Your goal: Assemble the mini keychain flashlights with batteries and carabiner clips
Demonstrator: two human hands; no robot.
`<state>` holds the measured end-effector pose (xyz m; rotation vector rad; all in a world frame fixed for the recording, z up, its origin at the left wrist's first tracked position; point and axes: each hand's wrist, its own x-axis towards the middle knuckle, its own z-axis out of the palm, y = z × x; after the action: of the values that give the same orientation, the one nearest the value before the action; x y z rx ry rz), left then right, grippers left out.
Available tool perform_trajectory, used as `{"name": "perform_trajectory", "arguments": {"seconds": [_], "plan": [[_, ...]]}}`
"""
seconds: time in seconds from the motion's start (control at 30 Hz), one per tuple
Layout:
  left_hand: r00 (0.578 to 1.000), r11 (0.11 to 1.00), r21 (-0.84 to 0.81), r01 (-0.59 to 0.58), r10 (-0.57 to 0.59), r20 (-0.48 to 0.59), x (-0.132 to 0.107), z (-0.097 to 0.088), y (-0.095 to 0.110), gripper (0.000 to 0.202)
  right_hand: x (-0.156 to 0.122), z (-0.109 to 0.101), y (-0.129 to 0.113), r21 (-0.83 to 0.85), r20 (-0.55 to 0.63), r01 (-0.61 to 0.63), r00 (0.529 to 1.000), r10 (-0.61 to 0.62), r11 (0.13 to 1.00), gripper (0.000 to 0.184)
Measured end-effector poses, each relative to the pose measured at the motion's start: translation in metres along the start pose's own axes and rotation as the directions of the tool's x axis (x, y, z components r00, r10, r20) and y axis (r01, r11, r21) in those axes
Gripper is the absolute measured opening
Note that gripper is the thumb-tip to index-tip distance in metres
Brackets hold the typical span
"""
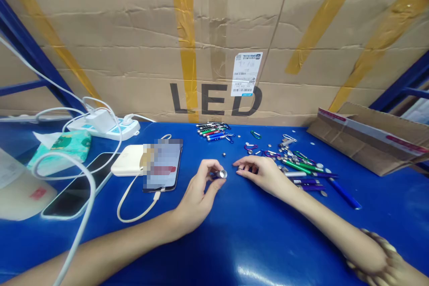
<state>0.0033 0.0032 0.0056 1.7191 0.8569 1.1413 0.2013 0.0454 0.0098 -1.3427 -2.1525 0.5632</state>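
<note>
My left hand (201,194) pinches a small metal flashlight (221,174) between thumb and fingers, its round silvery end facing me. Just to the right, my right hand (268,174) is curled with thumb and fingertips close together around something small and dark that I cannot make out. The two hands are apart, above the blue table. A small round metal piece (224,154) lies behind them. Near my right wrist spreads a pile of slim metal tubes (301,167), with carabiner clips (256,134) and button-like discs scattered about.
Several slim keychain flashlights (214,132) lie in a row at the back. To the left are a phone (170,165), a power bank (127,161), another phone (78,187), a power strip (124,129) and a looping white cable. An open cardboard box (365,143) stands right; a large carton (134,53) walls the back.
</note>
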Motion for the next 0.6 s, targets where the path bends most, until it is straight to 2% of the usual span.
{"name": "perform_trajectory", "arguments": {"seconds": [0.1,0.2,0.3,0.37,0.43,0.5,0.6], "plan": [[0.998,0.998,0.036,-0.055,0.054,0.035,-0.003,0.0,0.0,0.006,-0.001,-0.001,0.001,0.02,-0.035,0.017,0.999,-0.016,1.0,0.01],[0.994,0.995,0.102,-0.003,-0.008,0.109,-0.003,0.0,0.003,0.007,-0.006,-0.004,-0.006,0.032,-0.155,0.137,0.979,-0.13,0.99,0.008],[0.978,0.983,0.157,0.09,-0.117,0.171,-0.001,0.0,0.005,0.008,-0.016,-0.008,-0.021,0.034,-0.32,0.293,0.909,-0.268,0.955,0.006],[0.972,0.978,0.173,0.115,-0.147,0.183,0.001,0.0,0.006,0.009,-0.022,-0.009,-0.031,0.033,-0.387,0.391,0.854,-0.348,0.92,0.01],[0.972,0.977,0.181,0.116,-0.149,0.182,0.002,0.0,0.005,0.01,-0.026,-0.01,-0.037,0.032,-0.383,0.49,0.811,-0.442,0.871,0.02],[0.971,0.975,0.188,0.115,-0.15,0.187,0.002,-0.001,0.004,0.01,-0.029,-0.01,-0.038,0.01,-0.325,0.579,0.773,-0.545,0.815,0.028],[0.97,0.974,0.198,0.106,-0.145,0.195,0.002,-0.001,0.003,0.009,-0.03,-0.01,-0.034,-0.043,-0.24,0.644,0.735,-0.634,0.764,0.033]]}}
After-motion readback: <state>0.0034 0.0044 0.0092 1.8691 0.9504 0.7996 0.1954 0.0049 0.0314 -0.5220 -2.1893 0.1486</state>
